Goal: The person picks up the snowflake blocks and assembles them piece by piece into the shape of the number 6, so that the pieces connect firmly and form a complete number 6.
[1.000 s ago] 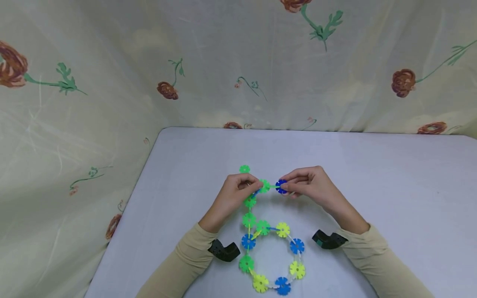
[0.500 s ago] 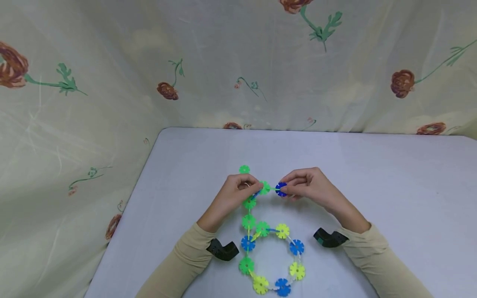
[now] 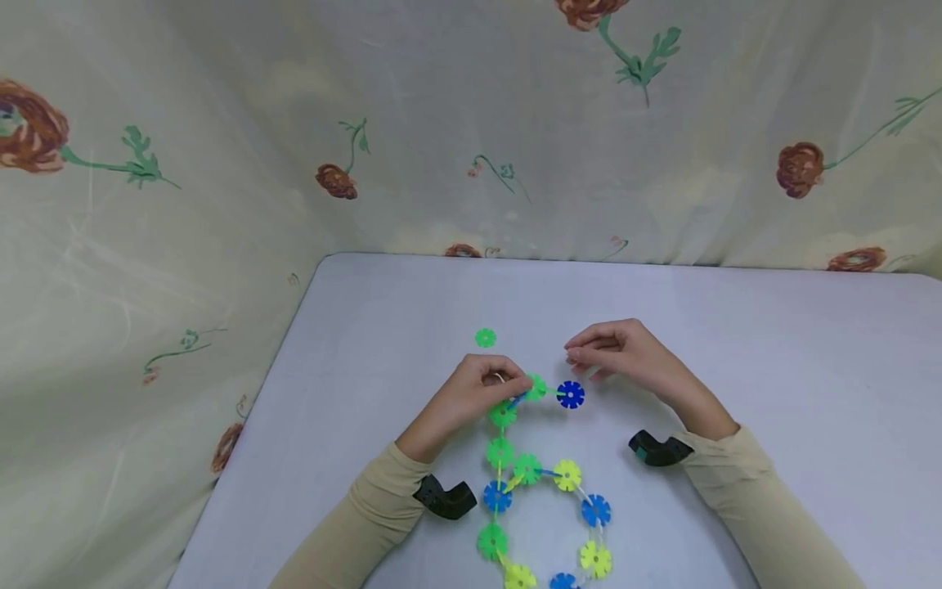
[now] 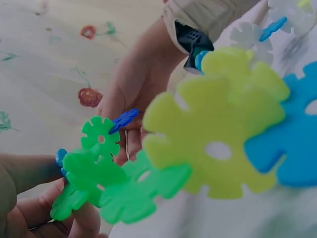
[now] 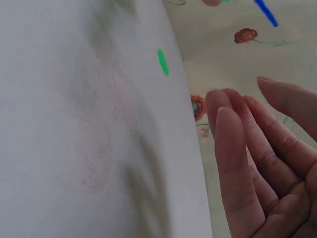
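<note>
A chain of notched plastic snowflake discs in green, blue, yellow and white forms a loop near me, with a branch running away from it. My left hand (image 3: pixel 474 393) pinches that branch near its far end, by a green disc (image 3: pixel 536 388); fingers partly cover the blue disc there. At the branch's tip hangs a dark blue snowflake disc (image 3: pixel 570 394), joined by a thin edge-on green one. My right hand (image 3: pixel 621 352) is just above and right of it, apart from it, fingers relaxed and holding nothing, as the right wrist view of the hand (image 5: pixel 267 158) confirms.
A loose green snowflake disc (image 3: pixel 486 338) lies on the white table (image 3: pixel 383 311) beyond my left hand. The loop's yellow disc (image 3: pixel 595 559) and blue disc (image 3: pixel 596 510) lie between my forearms. A flowered curtain (image 3: pixel 412 131) borders the table's back and left side.
My right hand has let go of the dark blue disc and drawn slightly up and right. The chain and my left hand sit a little lower and further right in the head view.
</note>
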Motion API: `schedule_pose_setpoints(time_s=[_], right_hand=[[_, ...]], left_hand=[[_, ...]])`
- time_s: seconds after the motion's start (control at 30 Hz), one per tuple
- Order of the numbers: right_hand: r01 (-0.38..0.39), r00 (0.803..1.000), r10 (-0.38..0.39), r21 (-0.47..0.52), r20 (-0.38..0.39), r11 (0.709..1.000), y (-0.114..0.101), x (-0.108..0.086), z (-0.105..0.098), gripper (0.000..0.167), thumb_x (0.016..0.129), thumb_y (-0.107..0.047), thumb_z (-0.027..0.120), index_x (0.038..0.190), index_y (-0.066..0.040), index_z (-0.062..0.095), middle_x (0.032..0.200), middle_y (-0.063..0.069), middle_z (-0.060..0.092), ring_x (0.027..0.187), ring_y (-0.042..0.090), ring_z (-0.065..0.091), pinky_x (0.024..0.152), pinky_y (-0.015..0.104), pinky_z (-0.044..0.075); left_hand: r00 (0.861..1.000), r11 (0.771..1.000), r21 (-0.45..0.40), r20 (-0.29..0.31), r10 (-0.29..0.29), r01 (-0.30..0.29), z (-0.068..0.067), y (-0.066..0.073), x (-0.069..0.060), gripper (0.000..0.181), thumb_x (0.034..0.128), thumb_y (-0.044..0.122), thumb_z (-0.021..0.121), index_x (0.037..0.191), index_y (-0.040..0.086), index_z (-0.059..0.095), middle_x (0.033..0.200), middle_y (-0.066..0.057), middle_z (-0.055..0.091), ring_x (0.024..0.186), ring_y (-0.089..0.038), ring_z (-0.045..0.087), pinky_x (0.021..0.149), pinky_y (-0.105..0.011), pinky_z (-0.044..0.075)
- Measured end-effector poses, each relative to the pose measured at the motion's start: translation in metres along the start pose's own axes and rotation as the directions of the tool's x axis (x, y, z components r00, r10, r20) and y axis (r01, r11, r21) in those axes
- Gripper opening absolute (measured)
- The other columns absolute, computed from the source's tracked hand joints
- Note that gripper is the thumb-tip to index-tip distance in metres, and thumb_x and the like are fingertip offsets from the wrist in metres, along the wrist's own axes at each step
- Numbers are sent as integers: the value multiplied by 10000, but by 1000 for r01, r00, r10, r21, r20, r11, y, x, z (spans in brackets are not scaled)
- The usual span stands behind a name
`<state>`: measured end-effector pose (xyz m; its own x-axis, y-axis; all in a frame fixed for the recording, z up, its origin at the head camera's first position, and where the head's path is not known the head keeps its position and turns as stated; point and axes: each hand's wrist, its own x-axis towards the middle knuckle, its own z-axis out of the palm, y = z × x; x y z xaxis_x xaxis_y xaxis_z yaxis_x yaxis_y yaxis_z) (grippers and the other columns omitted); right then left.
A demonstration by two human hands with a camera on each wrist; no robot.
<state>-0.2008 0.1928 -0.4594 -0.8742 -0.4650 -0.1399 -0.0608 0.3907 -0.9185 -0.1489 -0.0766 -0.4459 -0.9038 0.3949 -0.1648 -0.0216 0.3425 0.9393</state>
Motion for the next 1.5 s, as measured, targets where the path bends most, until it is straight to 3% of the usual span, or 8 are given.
schedule_pose_setpoints(time_s=[0.23,0.47,0.6,0.73,0.9,1.1,1.27,1.5], right_hand=[[42,998,-33,-147,62,988,-6,36,1,263,956,-190,759,1138,1,749,1013,155,787,855,245,757,698,332,648],[147,976,-87,-310,200,939,-23,77,10,213,916,-148,796,1085,-22,767,966,81,791,827,185,735,654,311,621],[165,965,-72,-376,251,912,-35,98,22,235,901,-160,812,1099,-43,765,1008,69,789,844,152,734,664,289,610],[204,949,-55,-472,309,858,-46,115,35,279,899,-182,817,1144,-62,755,1089,80,770,898,162,722,705,278,594],[279,924,-52,-579,378,766,-57,125,48,276,903,-169,810,1159,-82,755,1120,69,749,998,197,684,849,347,586],[320,920,-49,-673,388,667,-65,131,61,153,886,-100,781,1034,-90,745,1006,51,706,917,189,610,856,359,539],[302,927,-33,-689,375,659,-68,131,63,106,873,-55,755,917,-88,665,860,19,605,795,166,486,733,306,428],[277,940,-60,-648,336,709,-54,123,45,163,866,-93,791,865,-110,629,782,-2,578,720,142,478,691,292,413]], left_hand=[[999,1000,8,37,11,-12,2,-2,1,198,996,230,703,993,42,767,898,-26,706,662,-68,558,668,-186,472],[998,999,21,52,23,-24,3,-4,3,189,994,218,707,982,40,768,887,-36,708,660,-59,552,668,-175,469],[997,999,22,68,42,-44,2,-7,4,194,997,216,702,990,33,765,897,-67,721,655,-52,558,678,-175,479],[996,998,16,72,60,-61,1,-7,5,188,999,195,697,992,21,767,886,-88,727,636,-39,543,665,-163,471],[995,998,7,75,67,-68,2,-5,3,193,999,191,696,999,12,768,922,-121,736,649,-24,553,666,-160,482],[995,998,-7,69,68,-67,2,-5,2,212,996,209,701,972,7,760,916,-94,715,649,-33,561,670,-169,493],[997,998,-4,56,56,-56,2,-5,2,209,991,208,707,957,10,763,885,-58,706,637,-38,542,656,-164,477],[998,998,28,47,49,-51,-1,-5,3,169,995,210,704,965,60,778,882,-12,711,656,-45,569,666,-172,483]])
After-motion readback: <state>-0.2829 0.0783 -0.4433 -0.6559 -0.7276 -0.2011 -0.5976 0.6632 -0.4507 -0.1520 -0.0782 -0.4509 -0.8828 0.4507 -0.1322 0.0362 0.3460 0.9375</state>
